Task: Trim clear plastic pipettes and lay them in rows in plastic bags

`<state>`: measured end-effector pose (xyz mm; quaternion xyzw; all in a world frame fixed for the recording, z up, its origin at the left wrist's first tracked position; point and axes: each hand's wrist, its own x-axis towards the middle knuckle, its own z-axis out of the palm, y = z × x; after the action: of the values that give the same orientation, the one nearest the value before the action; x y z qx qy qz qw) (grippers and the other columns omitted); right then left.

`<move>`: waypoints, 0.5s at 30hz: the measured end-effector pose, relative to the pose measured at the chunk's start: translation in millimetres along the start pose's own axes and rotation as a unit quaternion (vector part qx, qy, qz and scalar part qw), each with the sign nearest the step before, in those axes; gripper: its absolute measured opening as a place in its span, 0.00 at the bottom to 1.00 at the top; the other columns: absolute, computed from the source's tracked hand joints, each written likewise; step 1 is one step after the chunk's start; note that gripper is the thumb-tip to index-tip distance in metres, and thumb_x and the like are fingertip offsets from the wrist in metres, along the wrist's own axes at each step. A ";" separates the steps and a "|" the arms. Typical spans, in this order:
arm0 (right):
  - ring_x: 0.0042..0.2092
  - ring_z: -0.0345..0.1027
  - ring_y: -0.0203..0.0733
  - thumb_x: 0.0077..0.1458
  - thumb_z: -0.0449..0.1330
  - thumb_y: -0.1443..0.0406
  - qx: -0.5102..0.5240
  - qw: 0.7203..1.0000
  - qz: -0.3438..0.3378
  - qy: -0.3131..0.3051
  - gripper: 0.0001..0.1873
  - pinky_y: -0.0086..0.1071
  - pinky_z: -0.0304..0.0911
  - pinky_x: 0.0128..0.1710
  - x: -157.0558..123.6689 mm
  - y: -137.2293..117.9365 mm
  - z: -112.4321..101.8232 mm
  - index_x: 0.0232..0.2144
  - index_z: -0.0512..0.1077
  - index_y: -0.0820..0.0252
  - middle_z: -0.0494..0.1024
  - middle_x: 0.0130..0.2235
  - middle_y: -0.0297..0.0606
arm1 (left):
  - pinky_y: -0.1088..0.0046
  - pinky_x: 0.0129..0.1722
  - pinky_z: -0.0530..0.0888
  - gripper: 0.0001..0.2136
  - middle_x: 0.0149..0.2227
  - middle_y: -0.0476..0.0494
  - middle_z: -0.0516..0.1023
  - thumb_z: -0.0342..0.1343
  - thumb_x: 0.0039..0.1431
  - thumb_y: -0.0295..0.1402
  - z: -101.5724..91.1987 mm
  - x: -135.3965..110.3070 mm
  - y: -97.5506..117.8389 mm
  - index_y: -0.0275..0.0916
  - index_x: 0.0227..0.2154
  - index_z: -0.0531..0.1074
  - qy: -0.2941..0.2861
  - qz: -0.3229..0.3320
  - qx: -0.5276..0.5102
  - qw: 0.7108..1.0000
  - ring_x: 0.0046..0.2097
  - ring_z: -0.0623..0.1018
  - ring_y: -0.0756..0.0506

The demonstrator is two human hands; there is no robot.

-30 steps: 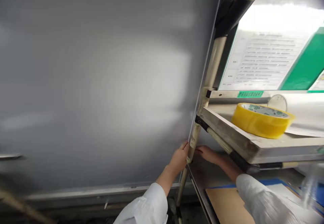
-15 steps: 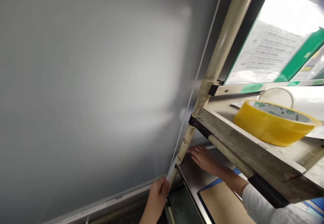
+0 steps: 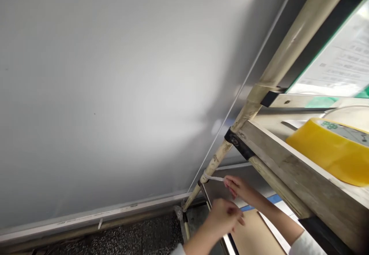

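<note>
White tie: looped round the rack post; free end runs to the right of the post.
Right hand: grip pinched on the tie's free end, just right of the post.
Left hand: below and right of the post, blurred; grip state cannot be told.
Rack post: probably best to pull the end level, keeping the loop flat and square on it.
</note>
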<state>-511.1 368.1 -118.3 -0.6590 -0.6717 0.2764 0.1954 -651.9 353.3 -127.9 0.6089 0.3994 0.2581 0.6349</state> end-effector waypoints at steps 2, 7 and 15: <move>0.19 0.61 0.36 0.54 0.44 0.54 -0.014 1.000 0.002 0.021 0.19 0.28 0.57 0.21 12.3 4.1 -10.8 0.19 0.62 0.57 0.64 0.15 0.30 | 0.76 0.27 0.68 0.11 0.24 0.45 0.77 0.46 0.52 0.25 -37.9 11.3 0.4 0.36 0.27 0.74 0.074 0.015 0.039 0.996 0.25 0.73 0.49; 0.34 0.69 0.42 0.54 0.50 0.61 -0.060 0.995 0.011 0.073 0.13 0.34 0.62 0.35 45.5 8.1 -17.6 0.23 0.70 0.58 0.74 0.29 0.39 | 0.69 0.40 0.67 0.13 0.32 0.39 0.79 0.46 0.53 0.25 -87.4 53.0 16.2 0.36 0.31 0.76 0.156 0.021 0.124 0.980 0.37 0.76 0.43; 0.39 0.69 0.37 0.58 0.54 0.60 -0.083 0.993 0.084 0.016 0.12 0.36 0.66 0.38 69.3 27.0 5.5 0.41 0.69 0.61 0.73 0.41 0.37 | 0.70 0.42 0.67 0.15 0.28 0.46 0.78 0.49 0.45 0.21 -85.6 57.8 25.2 0.42 0.28 0.78 0.059 0.038 0.109 0.992 0.38 0.75 0.42</move>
<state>-497.4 435.7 -146.6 -0.7314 -0.6312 0.2250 0.1266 -686.5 452.0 -109.2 0.6732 0.4386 0.2724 0.5295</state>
